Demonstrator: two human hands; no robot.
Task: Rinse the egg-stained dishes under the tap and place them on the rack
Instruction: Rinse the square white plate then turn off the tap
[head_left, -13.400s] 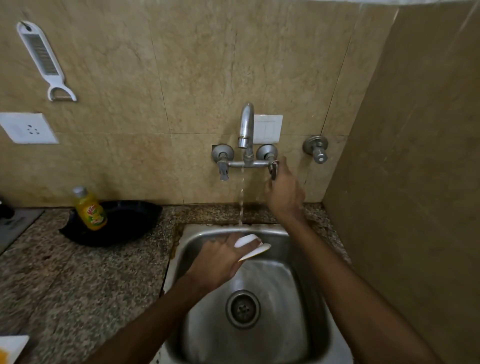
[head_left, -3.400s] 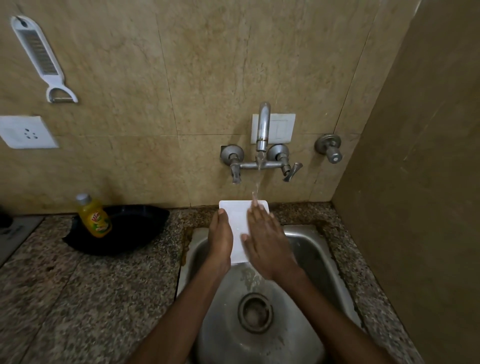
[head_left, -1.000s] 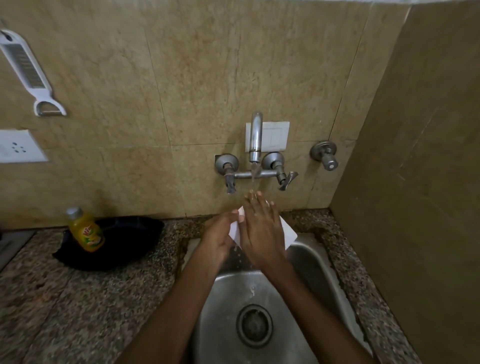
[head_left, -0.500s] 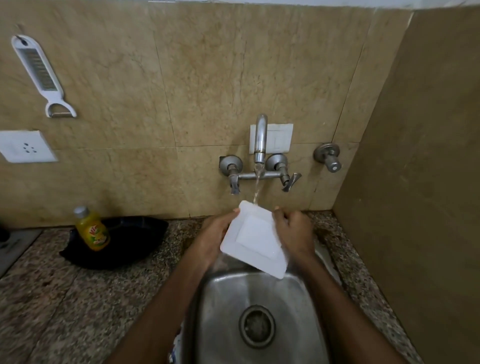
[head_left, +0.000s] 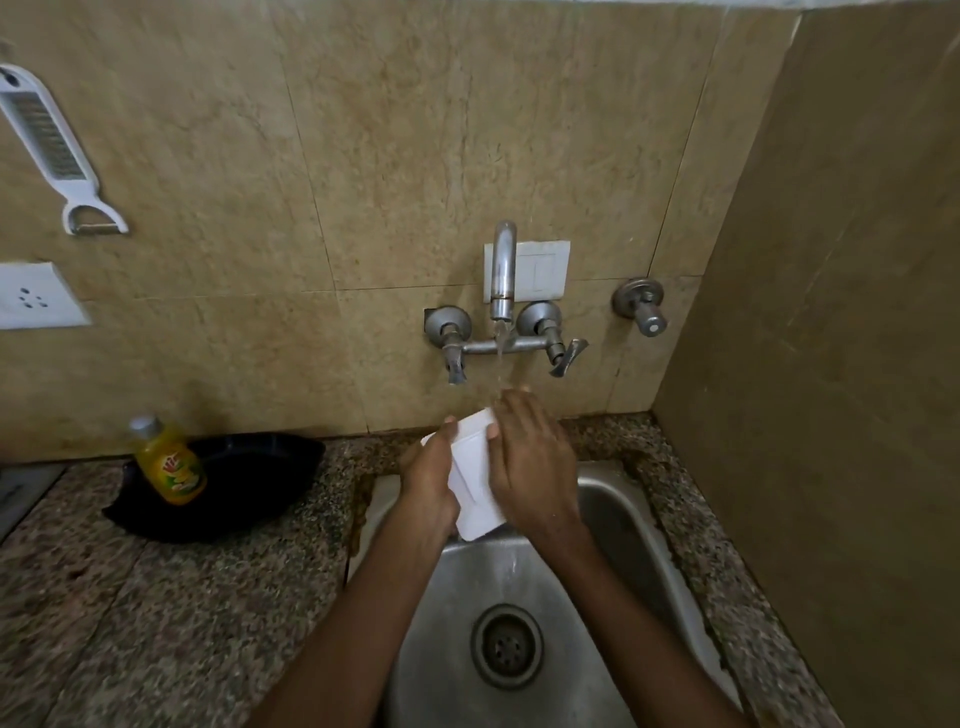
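A white square plate (head_left: 475, 475) is held tilted over the steel sink (head_left: 618, 514), just below the running tap (head_left: 503, 270). My left hand (head_left: 428, 483) grips the plate's left edge, thumb on top. My right hand (head_left: 530, 462) lies flat over the plate's right side, and the stream of water lands on its fingertips. Most of the plate is hidden between the two hands. No rack shows in the head view.
A yellow dish-soap bottle (head_left: 169, 462) stands on a black tray (head_left: 249, 483) on the granite counter (head_left: 171, 597) left of the sink. A white grater (head_left: 49, 140) and a socket (head_left: 31, 296) hang on the tiled wall. A side wall closes the right.
The plate has turned from facing me to nearly edge-on. My right hand has moved from gripping its right edge to lying flat over its face under the stream.
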